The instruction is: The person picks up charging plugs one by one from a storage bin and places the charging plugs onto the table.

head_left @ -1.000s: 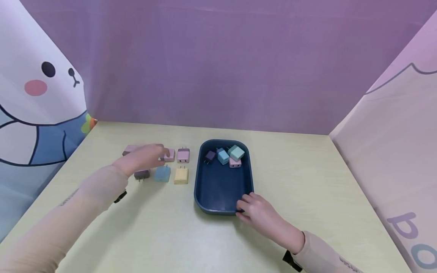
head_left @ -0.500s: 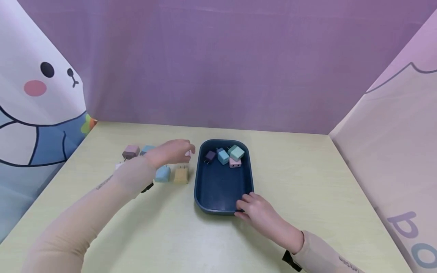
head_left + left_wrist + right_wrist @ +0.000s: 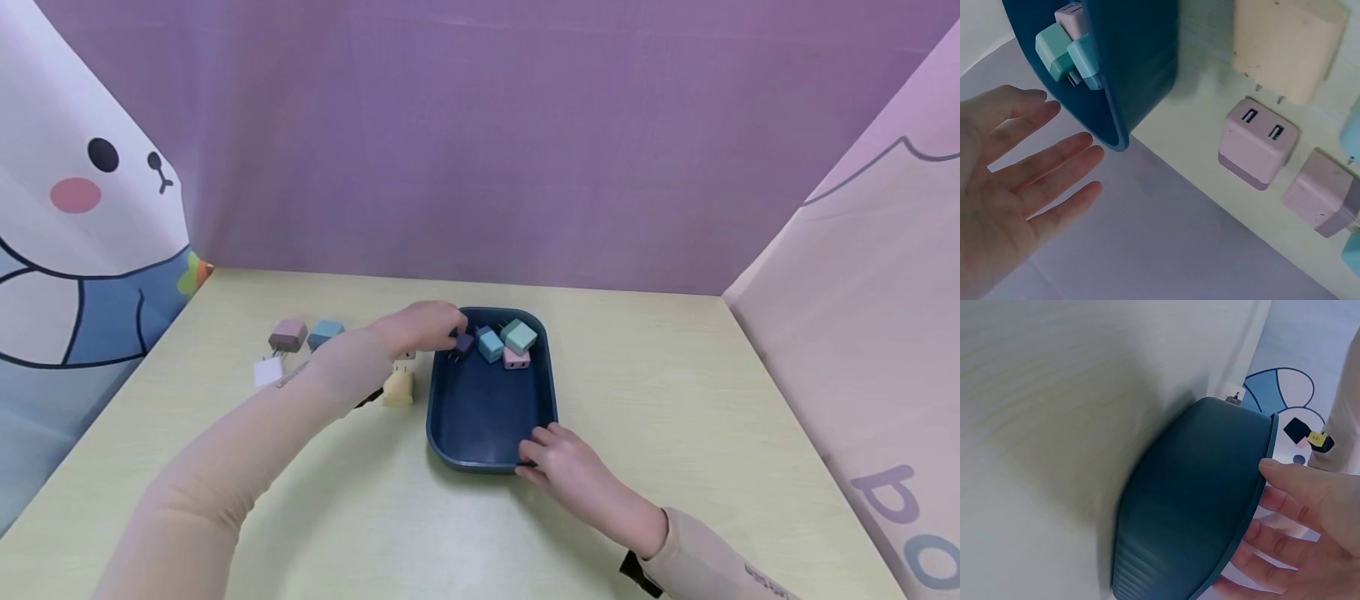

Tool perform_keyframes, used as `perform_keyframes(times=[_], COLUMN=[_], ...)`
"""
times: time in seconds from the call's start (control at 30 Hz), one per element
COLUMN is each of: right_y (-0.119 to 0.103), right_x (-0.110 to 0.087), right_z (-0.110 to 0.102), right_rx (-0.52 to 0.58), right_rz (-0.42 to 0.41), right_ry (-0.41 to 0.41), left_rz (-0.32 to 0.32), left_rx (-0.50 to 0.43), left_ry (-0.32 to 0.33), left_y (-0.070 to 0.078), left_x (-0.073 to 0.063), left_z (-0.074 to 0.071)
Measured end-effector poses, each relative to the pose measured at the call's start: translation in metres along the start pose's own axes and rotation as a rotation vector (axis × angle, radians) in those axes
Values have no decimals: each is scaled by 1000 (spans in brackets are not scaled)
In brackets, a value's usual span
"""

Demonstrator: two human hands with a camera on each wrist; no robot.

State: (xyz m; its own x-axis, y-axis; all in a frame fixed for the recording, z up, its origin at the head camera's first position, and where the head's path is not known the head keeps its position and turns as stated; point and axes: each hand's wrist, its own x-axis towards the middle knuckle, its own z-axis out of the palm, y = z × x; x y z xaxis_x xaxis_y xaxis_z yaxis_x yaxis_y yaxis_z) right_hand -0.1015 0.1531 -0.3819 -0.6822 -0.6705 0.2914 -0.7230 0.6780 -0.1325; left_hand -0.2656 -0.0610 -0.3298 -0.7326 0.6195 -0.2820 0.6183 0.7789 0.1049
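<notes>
My left hand [image 3: 427, 325] is over the upper left rim of the dark blue tray [image 3: 491, 417], beside a dark purple charger [image 3: 464, 342] inside. In the left wrist view this hand [image 3: 1016, 181] has loosely extended fingers and nothing visible in its grasp. My right hand [image 3: 573, 475] grips the tray's lower right corner, its thumb against the rim in the right wrist view. Inside the tray also lie a blue charger [image 3: 491, 344], a mint green charger [image 3: 521, 336] and a pink charger [image 3: 516, 359].
Left of the tray, several chargers lie on the table: mauve [image 3: 288, 335], blue [image 3: 326, 333], white [image 3: 268, 372] and yellow [image 3: 398, 389]. Two pink chargers show in the left wrist view, one with USB ports [image 3: 1257, 140], another [image 3: 1319, 194] beside it. A purple backdrop [image 3: 480, 150] stands behind.
My left hand has moved right, from above the pink chargers on the table to the tray's upper left rim. My right hand and the tray have stayed in place.
</notes>
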Motion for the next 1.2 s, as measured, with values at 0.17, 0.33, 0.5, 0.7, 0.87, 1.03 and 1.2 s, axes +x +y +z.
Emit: perform_keyframes(times=[0.17, 0.33, 0.5, 0.7, 0.87, 1.03, 1.2], right_y=[0, -2, -4, -6, -5, -5, -5], right_x=[1, 1, 1, 2, 1, -1, -1], right_z=[0, -2, -4, -5, -4, -3, -3], right_rx=[2, 0, 5, 20, 12, 5, 8], right_rz=[1, 6, 20, 52, 47, 33, 42], right_ry=[-10, -15, -15, -26, -22, 0, -9], left_rz=[-6, 4, 14, 43, 32, 7, -3], left_rx=[26, 42, 17, -18, -65, -109, -101], left_ry=[1, -3, 1, 2, -7, -6, 8], left_y=[5, 13, 26, 40, 49, 52, 54], left_x=[10, 20, 27, 36, 43, 52, 64], left_z=[-5, -14, -22, -27, -27, -24, -21])
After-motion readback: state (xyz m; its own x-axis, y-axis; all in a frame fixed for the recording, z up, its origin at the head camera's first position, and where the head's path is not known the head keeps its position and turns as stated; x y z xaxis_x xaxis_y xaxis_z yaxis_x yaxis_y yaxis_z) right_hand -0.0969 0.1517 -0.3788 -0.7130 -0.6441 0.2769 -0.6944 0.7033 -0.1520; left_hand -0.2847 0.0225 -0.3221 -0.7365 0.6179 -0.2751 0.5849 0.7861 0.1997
